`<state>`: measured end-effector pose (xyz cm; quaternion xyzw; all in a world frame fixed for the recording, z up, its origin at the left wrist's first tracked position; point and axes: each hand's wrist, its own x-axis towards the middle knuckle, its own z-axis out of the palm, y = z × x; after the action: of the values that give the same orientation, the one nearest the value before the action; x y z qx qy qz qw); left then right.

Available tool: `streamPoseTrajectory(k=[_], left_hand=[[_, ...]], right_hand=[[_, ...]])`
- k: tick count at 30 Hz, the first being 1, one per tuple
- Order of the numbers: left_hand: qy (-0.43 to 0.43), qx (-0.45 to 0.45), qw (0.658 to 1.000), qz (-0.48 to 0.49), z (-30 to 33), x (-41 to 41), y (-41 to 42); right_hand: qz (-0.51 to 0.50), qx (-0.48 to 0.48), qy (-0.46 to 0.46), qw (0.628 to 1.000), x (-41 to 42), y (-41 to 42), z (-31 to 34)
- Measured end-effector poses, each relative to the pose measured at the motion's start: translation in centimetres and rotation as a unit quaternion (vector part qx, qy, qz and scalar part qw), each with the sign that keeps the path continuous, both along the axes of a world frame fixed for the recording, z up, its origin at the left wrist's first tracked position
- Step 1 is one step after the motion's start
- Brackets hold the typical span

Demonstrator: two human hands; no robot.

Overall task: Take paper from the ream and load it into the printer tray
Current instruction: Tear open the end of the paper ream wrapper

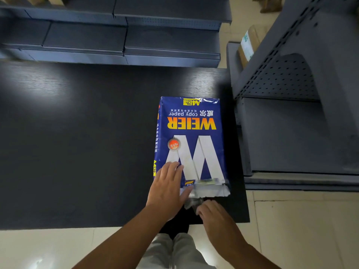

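Note:
A blue ream of WEIER copy paper (191, 136) lies flat near the right end of a dark table (81, 144), its label upside down to me. The wrapper at its near end (208, 191) is torn open and white paper shows inside. My left hand (168, 188) rests flat on the ream's near left corner, fingers spread. My right hand (210, 211) sits at the table's front edge just below the torn end, fingers pinching a loose crumpled flap of wrapper (192, 203). No printer tray is in view.
Grey metal shelving (291, 117) stands close on the right of the table, with a cardboard box (248, 44) behind it. More grey shelves (124, 35) run along the back. Pale tiled floor (48, 249) lies below the table's front edge.

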<state>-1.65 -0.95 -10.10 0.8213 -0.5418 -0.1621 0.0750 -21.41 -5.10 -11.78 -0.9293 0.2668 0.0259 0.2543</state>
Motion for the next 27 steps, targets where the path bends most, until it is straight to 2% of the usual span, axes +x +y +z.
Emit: streamPoseTrajectory(k=[3,6,8,10,12,21,24,27], left_hand=[[-0.014,0.01,1.0,-0.008,-0.7,-0.8,0.9],[-0.037,0.037,0.998,-0.026,-1.4,-1.2,1.5],[-0.047,0.046,0.997,-0.034,-1.5,-1.3,1.6],[-0.058,0.051,0.996,-0.038,-1.6,-1.3,1.7],[-0.063,0.056,0.996,-0.039,-1.7,-1.4,1.8],[-0.064,0.059,0.996,-0.037,-1.8,-1.5,1.7],[-0.061,0.054,0.996,-0.038,-1.8,-1.5,1.8],[-0.064,0.057,0.996,-0.039,-1.7,-1.6,1.9]], right_hand=[[0.011,-0.02,0.003,1.0,-0.4,0.5,-0.2],[-0.019,0.027,-0.018,0.999,-0.9,1.7,-0.3],[-0.159,0.093,-0.052,0.982,-0.9,1.7,0.8],[-0.337,0.145,-0.092,0.926,-0.3,0.5,1.5],[-0.426,0.156,-0.1,0.886,0.4,-1.3,1.5],[-0.527,0.168,-0.119,0.824,2.0,-3.2,1.6],[-0.522,0.159,-0.115,0.83,2.0,-3.3,1.4],[-0.494,0.107,-0.113,0.855,1.9,-3.1,1.3]])
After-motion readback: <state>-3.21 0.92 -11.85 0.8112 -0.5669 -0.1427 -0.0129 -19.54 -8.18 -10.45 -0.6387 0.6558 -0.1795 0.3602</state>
